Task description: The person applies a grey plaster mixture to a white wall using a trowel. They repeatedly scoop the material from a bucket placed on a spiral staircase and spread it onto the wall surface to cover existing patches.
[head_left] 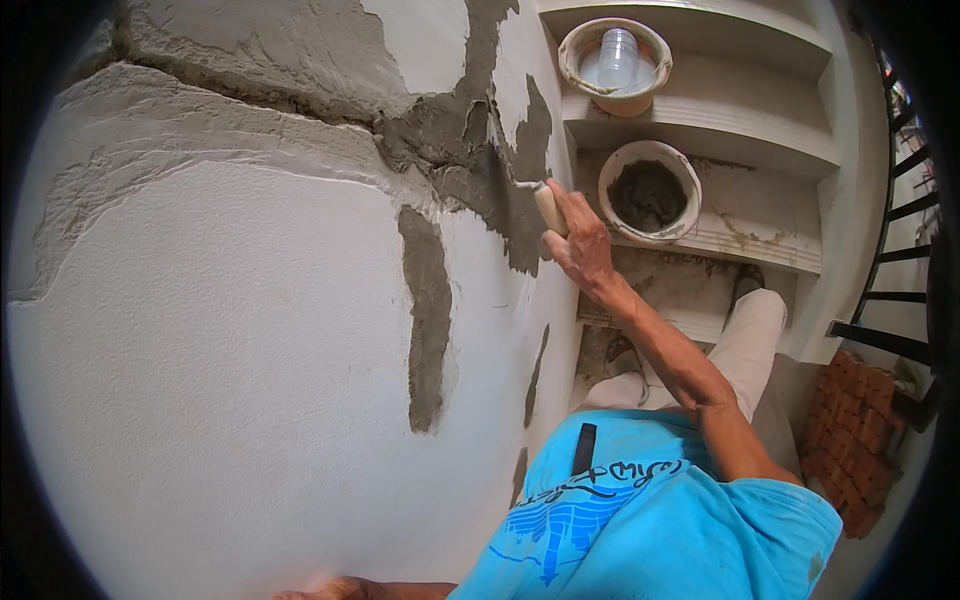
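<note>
My right hand (584, 240) is closed around the pale wooden handle of a trowel (549, 208). Its dark blade lies against the wall (250, 400), over a patch of wet grey mortar (440, 140). A long, rough crack (250, 97) runs leftward from that patch. Lower down, a separate grey mortar strip (426, 320) stands out on the white surface. At the bottom edge, my left hand (335, 588) shows only in part, close to the wall; the frame cuts off its fingers.
On the steps to the right stands a bucket of grey mortar (692, 208). Another bucket (570, 62) higher up holds a clear plastic container (618, 58). A black railing (880, 342) lines the far right, above stacked red bricks (850, 430). My feet are on the lower steps.
</note>
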`<state>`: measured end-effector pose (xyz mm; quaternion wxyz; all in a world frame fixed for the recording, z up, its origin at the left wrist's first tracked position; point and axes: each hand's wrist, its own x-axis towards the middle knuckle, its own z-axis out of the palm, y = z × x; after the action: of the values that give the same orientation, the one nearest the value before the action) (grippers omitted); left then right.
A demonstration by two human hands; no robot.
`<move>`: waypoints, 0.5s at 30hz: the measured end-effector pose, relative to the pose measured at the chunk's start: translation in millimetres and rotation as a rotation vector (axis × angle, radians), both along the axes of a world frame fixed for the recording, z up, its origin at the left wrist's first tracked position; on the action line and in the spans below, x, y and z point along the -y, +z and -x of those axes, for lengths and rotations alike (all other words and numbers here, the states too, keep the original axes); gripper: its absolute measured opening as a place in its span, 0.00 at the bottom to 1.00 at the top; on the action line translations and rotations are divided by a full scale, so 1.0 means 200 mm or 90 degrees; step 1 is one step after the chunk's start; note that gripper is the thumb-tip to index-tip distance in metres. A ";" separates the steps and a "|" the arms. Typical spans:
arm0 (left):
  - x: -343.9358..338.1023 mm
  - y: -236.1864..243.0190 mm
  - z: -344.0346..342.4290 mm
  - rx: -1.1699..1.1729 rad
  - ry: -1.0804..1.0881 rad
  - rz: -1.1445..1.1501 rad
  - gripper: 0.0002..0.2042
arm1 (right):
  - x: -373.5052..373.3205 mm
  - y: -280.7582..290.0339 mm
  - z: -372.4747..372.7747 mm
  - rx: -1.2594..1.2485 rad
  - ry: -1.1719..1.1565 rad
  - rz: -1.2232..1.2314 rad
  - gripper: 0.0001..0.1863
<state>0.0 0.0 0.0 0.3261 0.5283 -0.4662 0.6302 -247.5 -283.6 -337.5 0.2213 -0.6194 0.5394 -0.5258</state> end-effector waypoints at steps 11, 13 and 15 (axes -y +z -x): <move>0.00 -0.02 -0.01 0.026 0.010 0.001 0.35 | -0.16 -0.03 0.12 -0.046 0.111 0.066 0.42; -0.01 -0.02 -0.02 0.029 0.010 0.001 0.35 | -0.18 -0.01 0.13 0.010 0.125 0.058 0.41; -0.01 -0.01 -0.02 0.029 0.012 0.001 0.35 | -0.17 0.00 0.13 0.047 0.113 0.050 0.41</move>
<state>3.7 1.5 -2.8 0.3100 0.5181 -0.4676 0.6455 -274.2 -250.1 -337.0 0.2620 -0.6533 0.4529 -0.5472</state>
